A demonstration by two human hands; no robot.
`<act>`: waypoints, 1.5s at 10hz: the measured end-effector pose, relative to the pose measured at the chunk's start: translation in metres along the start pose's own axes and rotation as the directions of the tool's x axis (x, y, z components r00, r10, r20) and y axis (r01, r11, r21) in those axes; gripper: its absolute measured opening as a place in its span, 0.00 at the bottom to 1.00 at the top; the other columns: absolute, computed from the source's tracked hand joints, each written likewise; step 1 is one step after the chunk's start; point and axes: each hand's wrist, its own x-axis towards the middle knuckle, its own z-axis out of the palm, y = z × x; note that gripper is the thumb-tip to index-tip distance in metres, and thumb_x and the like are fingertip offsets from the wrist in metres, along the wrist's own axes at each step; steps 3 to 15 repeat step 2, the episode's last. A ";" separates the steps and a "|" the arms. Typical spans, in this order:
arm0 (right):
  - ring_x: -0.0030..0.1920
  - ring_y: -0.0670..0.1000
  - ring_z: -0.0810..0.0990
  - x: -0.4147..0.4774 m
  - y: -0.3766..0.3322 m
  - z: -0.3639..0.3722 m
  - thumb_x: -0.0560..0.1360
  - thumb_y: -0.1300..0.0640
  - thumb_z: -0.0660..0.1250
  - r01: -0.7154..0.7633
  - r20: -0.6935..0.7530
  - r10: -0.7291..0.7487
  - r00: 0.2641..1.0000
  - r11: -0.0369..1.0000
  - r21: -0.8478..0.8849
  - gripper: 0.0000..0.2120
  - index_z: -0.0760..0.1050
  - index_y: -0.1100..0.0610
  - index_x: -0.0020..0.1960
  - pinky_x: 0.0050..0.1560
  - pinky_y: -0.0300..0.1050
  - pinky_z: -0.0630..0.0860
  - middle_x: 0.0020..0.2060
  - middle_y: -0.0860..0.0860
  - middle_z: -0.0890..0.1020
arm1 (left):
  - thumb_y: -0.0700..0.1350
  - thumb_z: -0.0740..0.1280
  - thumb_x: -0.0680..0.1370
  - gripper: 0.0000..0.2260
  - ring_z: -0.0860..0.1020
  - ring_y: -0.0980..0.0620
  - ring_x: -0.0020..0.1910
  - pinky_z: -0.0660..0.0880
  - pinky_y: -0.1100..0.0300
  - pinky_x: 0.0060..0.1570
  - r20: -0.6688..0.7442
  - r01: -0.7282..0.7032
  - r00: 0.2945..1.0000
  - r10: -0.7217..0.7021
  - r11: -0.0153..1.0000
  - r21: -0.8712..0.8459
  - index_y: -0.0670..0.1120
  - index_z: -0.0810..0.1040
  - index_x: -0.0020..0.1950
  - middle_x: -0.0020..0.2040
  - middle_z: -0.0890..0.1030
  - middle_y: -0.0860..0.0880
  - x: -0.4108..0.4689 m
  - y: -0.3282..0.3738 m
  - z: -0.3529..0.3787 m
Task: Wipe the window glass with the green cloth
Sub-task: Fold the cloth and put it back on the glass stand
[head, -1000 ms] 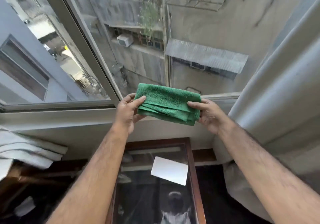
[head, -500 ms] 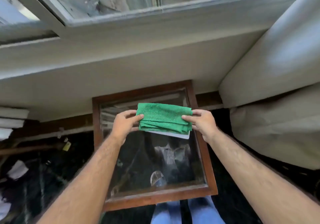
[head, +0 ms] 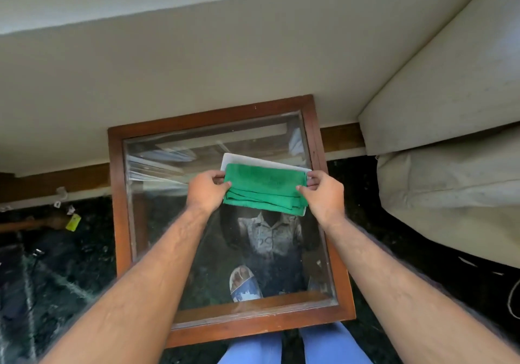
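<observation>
Lowered since the earlier frames: green cloth (head: 264, 189), once held up against the window pane, now down over a low wood-framed glass panel (head: 157, 223); the window itself has left the view.

Item, cloth: folded in several layers, stretched flat between both hands. Left hand (head: 206, 192) pinches its left edge between thumb and fingers; right hand (head: 323, 194) pinches the right edge likewise. Both grips closed on fabric.

Item, white tray or card (head: 233, 159): directly beneath the cloth, its rim showing past the far edge and the corner by the right hand. Whether the cloth rests on it or hangs just above cannot be told.

Reading for the task: cloth appears on its way down and away from the glass, so wiping looks either finished or paused; a judgement only.

Item, panel: brown frame, glass reflective, showing the person from below; extends from beyond the grip back toward the wearer.

Item, floor (head: 56, 265): dark, left of the grip, with small scraps and a yellow tag (head: 73, 222).

Item, pale wall (head: 197, 68): beyond the grip.

Item, cream covered furniture (head: 450, 166): right of the grip.
</observation>
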 end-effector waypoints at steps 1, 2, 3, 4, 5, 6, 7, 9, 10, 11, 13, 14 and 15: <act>0.66 0.51 0.83 -0.011 -0.019 -0.019 0.81 0.52 0.75 0.121 0.025 -0.119 0.993 0.984 -0.132 0.23 0.78 0.55 0.74 0.65 0.45 0.83 0.66 0.51 0.84 | 0.42 0.73 0.79 0.18 0.83 0.52 0.57 0.74 0.64 0.58 -0.029 -0.085 0.996 0.089 0.989 0.117 0.45 0.81 0.69 0.64 0.86 0.47 -0.016 0.013 -0.012; 0.76 0.50 0.78 -0.029 -0.053 -0.049 0.83 0.48 0.72 0.263 0.067 -0.254 0.965 0.936 -0.233 0.28 0.72 0.51 0.80 0.75 0.49 0.78 0.76 0.49 0.78 | 0.44 0.73 0.80 0.19 0.82 0.50 0.63 0.76 0.60 0.61 -0.053 -0.171 0.982 0.181 0.975 0.145 0.47 0.80 0.72 0.68 0.83 0.48 -0.046 0.045 -0.037; 0.76 0.50 0.78 -0.029 -0.053 -0.049 0.83 0.48 0.72 0.263 0.067 -0.254 0.965 0.936 -0.233 0.28 0.72 0.51 0.80 0.75 0.49 0.78 0.76 0.49 0.78 | 0.44 0.73 0.80 0.19 0.82 0.50 0.63 0.76 0.60 0.61 -0.053 -0.171 0.982 0.181 0.975 0.145 0.47 0.80 0.72 0.68 0.83 0.48 -0.046 0.045 -0.037; 0.76 0.50 0.78 -0.029 -0.053 -0.049 0.83 0.48 0.72 0.263 0.067 -0.254 0.965 0.936 -0.233 0.28 0.72 0.51 0.80 0.75 0.49 0.78 0.76 0.49 0.78 | 0.44 0.73 0.80 0.19 0.82 0.50 0.63 0.76 0.60 0.61 -0.053 -0.171 0.982 0.181 0.975 0.145 0.47 0.80 0.72 0.68 0.83 0.48 -0.046 0.045 -0.037; 0.76 0.50 0.78 -0.029 -0.053 -0.049 0.83 0.48 0.72 0.263 0.067 -0.254 0.965 0.936 -0.233 0.28 0.72 0.51 0.80 0.75 0.49 0.78 0.76 0.49 0.78 | 0.44 0.73 0.80 0.19 0.82 0.50 0.63 0.76 0.60 0.61 -0.053 -0.171 0.982 0.181 0.975 0.145 0.47 0.80 0.72 0.68 0.83 0.48 -0.046 0.045 -0.037; 0.76 0.50 0.78 -0.029 -0.053 -0.049 0.83 0.48 0.72 0.263 0.067 -0.254 0.965 0.936 -0.233 0.28 0.72 0.51 0.80 0.75 0.49 0.78 0.76 0.49 0.78 | 0.44 0.73 0.80 0.19 0.82 0.50 0.63 0.76 0.60 0.61 -0.053 -0.171 0.982 0.181 0.975 0.145 0.47 0.80 0.72 0.68 0.83 0.48 -0.046 0.045 -0.037; 0.76 0.50 0.78 -0.029 -0.053 -0.049 0.83 0.48 0.72 0.263 0.067 -0.254 0.965 0.936 -0.233 0.28 0.72 0.51 0.80 0.75 0.49 0.78 0.76 0.49 0.78 | 0.44 0.73 0.80 0.19 0.82 0.50 0.63 0.76 0.60 0.61 -0.053 -0.171 0.982 0.181 0.975 0.145 0.47 0.80 0.72 0.68 0.83 0.48 -0.046 0.045 -0.037; 0.76 0.50 0.78 -0.029 -0.053 -0.049 0.83 0.48 0.72 0.263 0.067 -0.254 0.965 0.936 -0.233 0.28 0.72 0.51 0.80 0.75 0.49 0.78 0.76 0.49 0.78 | 0.44 0.73 0.80 0.19 0.82 0.50 0.63 0.76 0.60 0.61 -0.053 -0.171 0.982 0.181 0.975 0.145 0.47 0.80 0.72 0.68 0.83 0.48 -0.046 0.045 -0.037; 0.76 0.50 0.78 -0.029 -0.053 -0.049 0.83 0.48 0.72 0.263 0.067 -0.254 0.965 0.936 -0.233 0.28 0.72 0.51 0.80 0.75 0.49 0.78 0.76 0.49 0.78 | 0.44 0.73 0.80 0.19 0.82 0.50 0.63 0.76 0.60 0.61 -0.053 -0.171 0.982 0.181 0.975 0.145 0.47 0.80 0.72 0.68 0.83 0.48 -0.046 0.045 -0.037; 0.76 0.50 0.78 -0.029 -0.053 -0.049 0.83 0.48 0.72 0.263 0.067 -0.254 0.965 0.936 -0.233 0.28 0.72 0.51 0.80 0.75 0.49 0.78 0.76 0.49 0.78 | 0.44 0.73 0.80 0.19 0.82 0.50 0.63 0.76 0.60 0.61 -0.053 -0.171 0.982 0.181 0.975 0.145 0.47 0.80 0.72 0.68 0.83 0.48 -0.046 0.045 -0.037; 0.76 0.50 0.78 -0.029 -0.053 -0.049 0.83 0.48 0.72 0.263 0.067 -0.254 0.965 0.936 -0.233 0.28 0.72 0.51 0.80 0.75 0.49 0.78 0.76 0.49 0.78 | 0.44 0.73 0.80 0.19 0.82 0.50 0.63 0.76 0.60 0.61 -0.053 -0.171 0.982 0.181 0.975 0.145 0.47 0.80 0.72 0.68 0.83 0.48 -0.046 0.045 -0.037; 0.76 0.50 0.78 -0.029 -0.053 -0.049 0.83 0.48 0.72 0.263 0.067 -0.254 0.965 0.936 -0.233 0.28 0.72 0.51 0.80 0.75 0.49 0.78 0.76 0.49 0.78 | 0.44 0.73 0.80 0.19 0.82 0.50 0.63 0.76 0.60 0.61 -0.053 -0.171 0.982 0.181 0.975 0.145 0.47 0.80 0.72 0.68 0.83 0.48 -0.046 0.045 -0.037; 0.76 0.50 0.78 -0.029 -0.053 -0.049 0.83 0.48 0.72 0.263 0.067 -0.254 0.965 0.936 -0.233 0.28 0.72 0.51 0.80 0.75 0.49 0.78 0.76 0.49 0.78 | 0.44 0.73 0.80 0.19 0.82 0.50 0.63 0.76 0.60 0.61 -0.053 -0.171 0.982 0.181 0.975 0.145 0.47 0.80 0.72 0.68 0.83 0.48 -0.046 0.045 -0.037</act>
